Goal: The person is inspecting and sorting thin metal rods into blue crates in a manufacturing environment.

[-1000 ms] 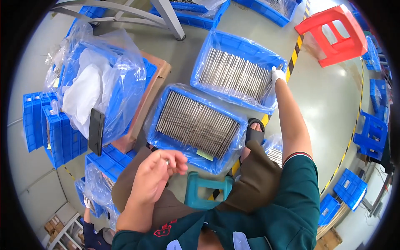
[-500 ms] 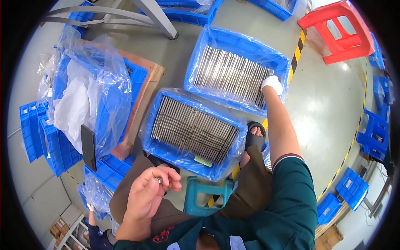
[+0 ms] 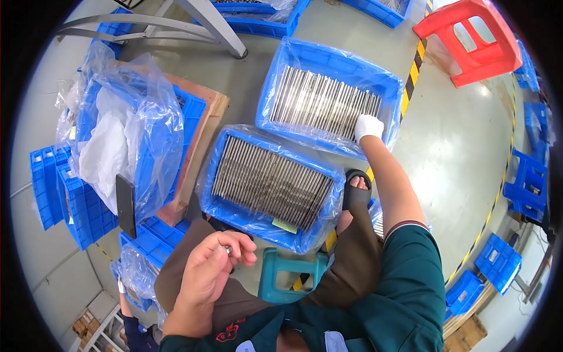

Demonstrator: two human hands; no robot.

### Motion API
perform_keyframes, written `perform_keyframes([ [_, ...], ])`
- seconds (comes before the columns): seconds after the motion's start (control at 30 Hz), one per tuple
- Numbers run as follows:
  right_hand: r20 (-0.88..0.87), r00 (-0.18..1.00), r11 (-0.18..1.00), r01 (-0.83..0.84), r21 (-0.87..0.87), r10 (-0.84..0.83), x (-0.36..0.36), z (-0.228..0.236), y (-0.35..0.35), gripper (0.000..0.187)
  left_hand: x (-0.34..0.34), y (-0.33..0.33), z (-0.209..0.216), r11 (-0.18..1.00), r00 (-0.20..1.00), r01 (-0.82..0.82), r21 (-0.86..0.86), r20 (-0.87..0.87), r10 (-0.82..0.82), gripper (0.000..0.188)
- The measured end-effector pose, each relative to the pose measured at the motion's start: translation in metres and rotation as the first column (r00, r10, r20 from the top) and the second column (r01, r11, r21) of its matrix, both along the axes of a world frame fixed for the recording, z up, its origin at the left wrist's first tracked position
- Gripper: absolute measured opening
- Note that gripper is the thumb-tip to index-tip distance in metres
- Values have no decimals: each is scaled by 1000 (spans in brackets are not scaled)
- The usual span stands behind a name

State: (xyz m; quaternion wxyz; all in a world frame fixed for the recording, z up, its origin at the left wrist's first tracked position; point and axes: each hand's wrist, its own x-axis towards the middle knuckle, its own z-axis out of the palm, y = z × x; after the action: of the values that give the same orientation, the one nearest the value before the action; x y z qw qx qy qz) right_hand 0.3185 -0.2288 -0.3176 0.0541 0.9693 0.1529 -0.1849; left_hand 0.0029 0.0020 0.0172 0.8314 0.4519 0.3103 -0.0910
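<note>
My bare left hand [image 3: 216, 265] is raised over my lap, its fingers curled round a small shiny metal piece [image 3: 228, 249]. Only the rounded end of that piece shows between thumb and fingers. My right hand [image 3: 369, 127], in a white glove, reaches into the farther blue bin [image 3: 358, 64] at the right part of a row of silver metal rods [image 3: 319, 97]. Its fingers look curled against the rods, but their tips are hidden. The nearer blue bin [image 3: 226, 214], lined with clear plastic, holds another packed row of darker metal rods [image 3: 272, 182] and a pale yellow-green slip [image 3: 285, 225].
A teal stool [image 3: 268, 276] stands between my legs. To the left, a plastic-draped blue bin [image 3: 158, 158] sits on a wooden pallet [image 3: 218, 105], with a dark phone-like slab [image 3: 125, 206] before it. A red stool [image 3: 469, 41] is far right. Another person's sleeve [image 3: 138, 333] shows lower left.
My right hand has shifted left and slightly nearer along the row of rods. My left hand keeps its hold on the metal piece. The whole view has moved a little.
</note>
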Motion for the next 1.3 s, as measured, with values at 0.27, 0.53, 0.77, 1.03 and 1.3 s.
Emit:
perform_keyframes([
  [0.27, -324, 945, 960, -134, -247, 48, 1, -5, -4, 26, -3, 0, -5, 999, 999, 29, -28, 17, -28, 27],
  [0.53, 26, 997, 997, 75, 37, -76, 26, 17, 4, 26, -5, 1, -3, 1000, 1000, 24, -13, 18, -24, 27],
  [0.77, 14, 995, 995, -100, 1, 100, 61, 2, -11, 43, -2, 0, -5, 1000, 1000, 26, -10, -12, -27, 29],
  [1.03, -177, 981, 997, -77, -13, 73, 81, 7, -6, 63, 4, -1, -9, 999, 999, 33, -14, -31, -33, 28],
  [1.3, 157, 969, 981, -193, 11, 189, 60, 8, -6, 23, 7, -5, -8, 999, 999, 45, -22, -16, -45, 27],
])
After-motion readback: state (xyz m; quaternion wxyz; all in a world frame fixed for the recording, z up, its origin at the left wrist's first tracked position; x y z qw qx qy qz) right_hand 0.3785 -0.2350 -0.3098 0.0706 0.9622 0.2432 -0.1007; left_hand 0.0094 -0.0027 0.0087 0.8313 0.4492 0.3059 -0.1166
